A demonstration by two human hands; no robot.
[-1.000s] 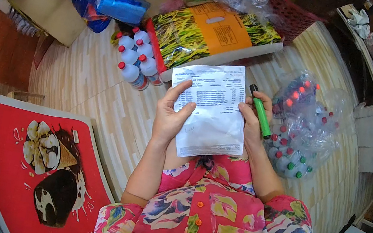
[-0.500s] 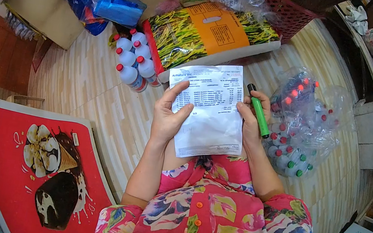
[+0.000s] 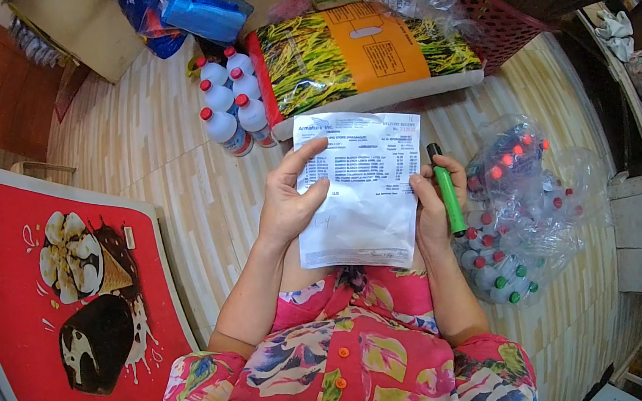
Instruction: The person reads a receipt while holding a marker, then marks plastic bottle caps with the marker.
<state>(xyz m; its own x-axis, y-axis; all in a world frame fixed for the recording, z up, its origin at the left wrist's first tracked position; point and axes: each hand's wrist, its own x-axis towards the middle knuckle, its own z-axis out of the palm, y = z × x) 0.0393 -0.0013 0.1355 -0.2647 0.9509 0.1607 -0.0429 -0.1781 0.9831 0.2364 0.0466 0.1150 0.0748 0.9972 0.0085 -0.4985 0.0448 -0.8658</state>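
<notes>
A white printed paper (image 3: 364, 200) is held upright over the lap between both hands. My left hand (image 3: 293, 195) grips its left edge, thumb on the front near the printed lines. My right hand (image 3: 436, 204) pinches the right edge with the thumb and also holds a green marker (image 3: 449, 197) with a black cap, which slants beside the paper. Some pencil-like writing shows on the lower left of the sheet. The fingers behind the paper are hidden.
White bottles with red caps (image 3: 220, 127) stand beside a large green-and-orange pack (image 3: 364, 53). Plastic-wrapped bottles (image 3: 500, 258) lie at the right. A red freezer lid (image 3: 7, 274) is at lower left, a red basket (image 3: 502, 26) at the top.
The paper and both hands have shifted very slightly left in view, along with small shifts of the surroundings. The grip on the paper and marker is the same.
</notes>
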